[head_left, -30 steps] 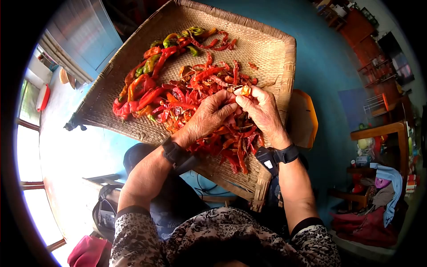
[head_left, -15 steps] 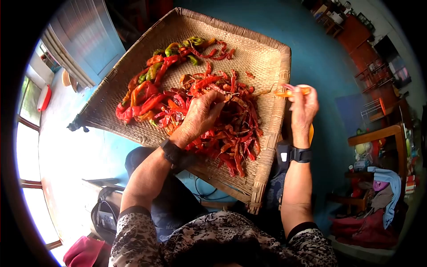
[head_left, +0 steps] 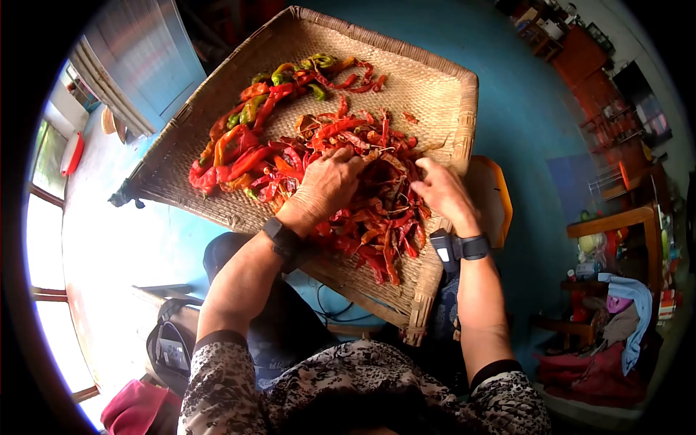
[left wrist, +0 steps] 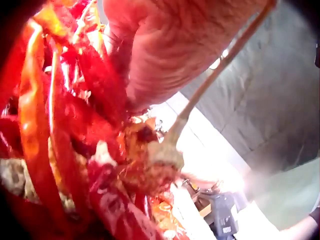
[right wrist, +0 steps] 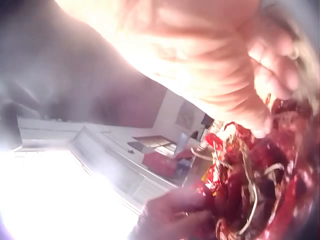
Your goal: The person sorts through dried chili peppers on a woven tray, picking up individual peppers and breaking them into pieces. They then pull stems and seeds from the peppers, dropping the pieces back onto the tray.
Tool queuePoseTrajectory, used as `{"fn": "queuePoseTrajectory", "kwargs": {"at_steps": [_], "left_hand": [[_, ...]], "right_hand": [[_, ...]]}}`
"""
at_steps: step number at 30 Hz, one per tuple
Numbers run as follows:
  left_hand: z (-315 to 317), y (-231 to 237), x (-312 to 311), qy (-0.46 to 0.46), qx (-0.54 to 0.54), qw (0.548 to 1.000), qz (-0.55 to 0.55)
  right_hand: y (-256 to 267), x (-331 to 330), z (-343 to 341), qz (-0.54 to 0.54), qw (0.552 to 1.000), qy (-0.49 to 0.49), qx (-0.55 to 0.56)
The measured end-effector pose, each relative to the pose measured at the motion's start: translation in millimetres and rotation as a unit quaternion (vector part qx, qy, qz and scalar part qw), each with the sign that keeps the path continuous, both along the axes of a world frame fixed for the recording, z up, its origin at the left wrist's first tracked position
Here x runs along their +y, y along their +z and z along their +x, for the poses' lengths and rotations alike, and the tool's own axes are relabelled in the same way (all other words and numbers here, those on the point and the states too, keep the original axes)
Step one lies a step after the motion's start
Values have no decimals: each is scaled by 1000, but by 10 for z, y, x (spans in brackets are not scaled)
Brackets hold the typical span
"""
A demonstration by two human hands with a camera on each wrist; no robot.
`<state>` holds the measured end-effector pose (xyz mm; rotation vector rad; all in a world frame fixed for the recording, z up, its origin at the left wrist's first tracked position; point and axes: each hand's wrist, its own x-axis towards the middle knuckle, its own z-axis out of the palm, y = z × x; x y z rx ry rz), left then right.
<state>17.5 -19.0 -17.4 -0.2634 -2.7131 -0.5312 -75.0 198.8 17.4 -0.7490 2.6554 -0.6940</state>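
Observation:
In the head view, a shallow woven basket tray (head_left: 428, 90) holds a heap of wrinkled dried red chillies (head_left: 373, 239). My left hand (head_left: 325, 187) lies over the middle of this heap, knuckles up, its fingertips hidden; I cannot tell whether they grip a chilli. Seen from the left wrist, the left hand (left wrist: 170, 50) is right against red chillies (left wrist: 35, 130), and one long brown stem (left wrist: 212, 77) rises past it. My right hand (head_left: 446, 192) hovers at the heap's right side, fingers loosely bent, holding nothing visible. In the right wrist view its fingertips are close over the dried chillies (right wrist: 250, 190).
Fresher red, orange and green peppers (head_left: 246, 138) lie along the tray's left side. Beneath the tray's right edge shows an orange-rimmed container (head_left: 500, 199). Clothes (head_left: 623, 319) are piled on a wooden chair at the right, and a bag (head_left: 170, 344) stands at the lower left.
My right hand took an orange chilli from between both hands out past the tray's right edge, then came back without it. The left hand has stayed over the heap.

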Motion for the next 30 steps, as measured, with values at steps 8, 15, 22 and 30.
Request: {"fn": "queuePoseTrajectory", "kwargs": {"at_steps": [8,15,22,30], "left_hand": [[80,301,-200,-2,-40,940,339],[25,157,-180,-42,-34,864,500],[-39,171,-81,-38,-109,837,535],[-114,42,7,-113,-167,761,617]], "right_hand": [[-106,-106,36,-130,988,19,80],[-106,120,-4,-333,937,9,101],[38,566,-236,-366,910,-113,159],[-51,646,-276,-242,928,-103,264]]}}
